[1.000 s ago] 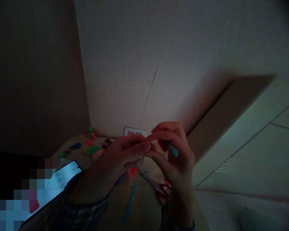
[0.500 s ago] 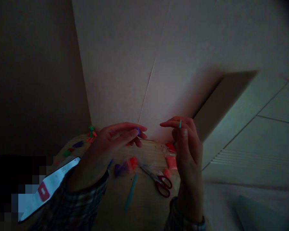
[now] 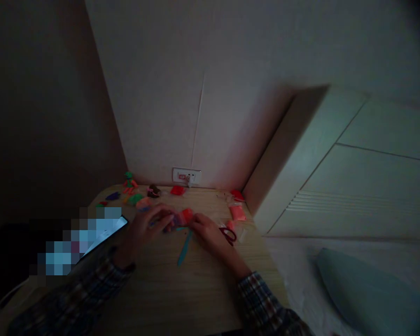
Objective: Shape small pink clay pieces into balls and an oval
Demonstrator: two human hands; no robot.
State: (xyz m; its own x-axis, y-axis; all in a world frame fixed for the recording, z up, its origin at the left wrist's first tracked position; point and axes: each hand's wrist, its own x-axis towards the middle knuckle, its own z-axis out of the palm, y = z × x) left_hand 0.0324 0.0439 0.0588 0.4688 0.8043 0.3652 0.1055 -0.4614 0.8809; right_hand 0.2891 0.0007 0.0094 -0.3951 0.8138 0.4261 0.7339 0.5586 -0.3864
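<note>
Low over the table, my left hand [image 3: 149, 226] has its thumb and fingers curled toward each other. Whatever lies between them is too dark and blurred to make out. Purple clay [image 3: 168, 227] in a packet shows just by its fingertips. My right hand [image 3: 207, 233] reaches down to the tabletop with fingers bent together beside a red clay packet [image 3: 186, 215]; its fingertips hide what they grip, if anything. Under that hand the scissors [image 3: 228, 235] are partly covered, with red handles showing. A teal plastic clay knife [image 3: 184, 249] lies between my hands.
A phone [image 3: 107, 235] lies at the left. Along the back stand a small green-and-orange clay figure [image 3: 129, 183], several clay pieces and a red packet [image 3: 177, 190]. Pink clay packets [image 3: 237, 213] lie at the right. A wall socket [image 3: 186, 176] sits behind the table.
Both hands have come down from in front of the wall to the tabletop. The purple clay ball and thin teal stick they held are no longer clearly visible. The view has shifted right.
</note>
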